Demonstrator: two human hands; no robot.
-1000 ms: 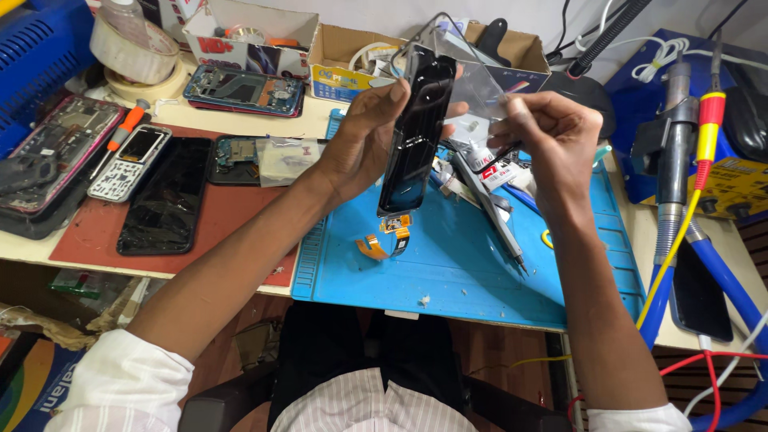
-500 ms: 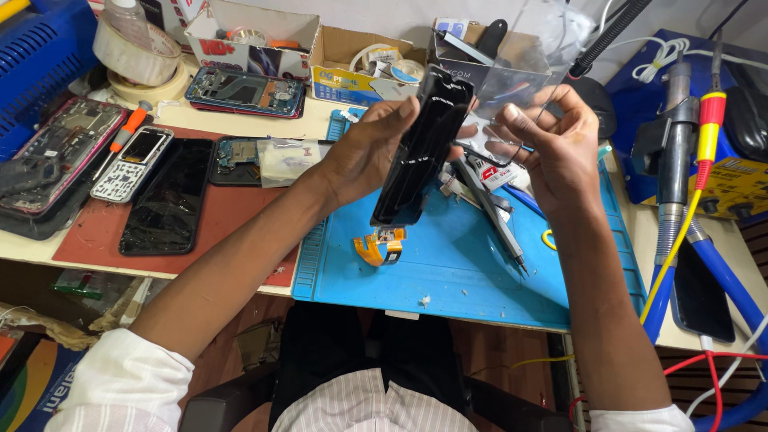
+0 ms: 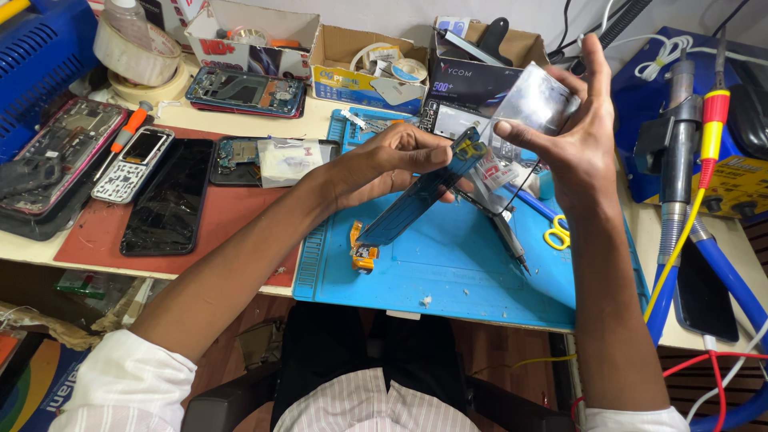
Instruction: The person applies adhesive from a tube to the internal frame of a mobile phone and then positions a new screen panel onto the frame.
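fingers [image 3: 512, 128] of the right hand [image 3: 580, 140] are pinched on a clear film [image 3: 538, 102]; the phone panel [image 3: 420, 196], tilted over the blue mat [image 3: 472, 280], is gripped by the left hand [image 3: 384, 164]. film is best kept taut, peeled slowly.

Seen from above, a left hand [image 3: 392, 160] holds a dark phone screen panel [image 3: 420, 196] tilted over a blue work mat [image 3: 464, 272]; the right hand [image 3: 580, 148] pinches a clear plastic film [image 3: 532, 104] just above the panel's top end; an orange flex part [image 3: 364, 254] lies on the mat; phones [image 3: 164, 192] rest on a red mat [image 3: 232, 224] to the left.
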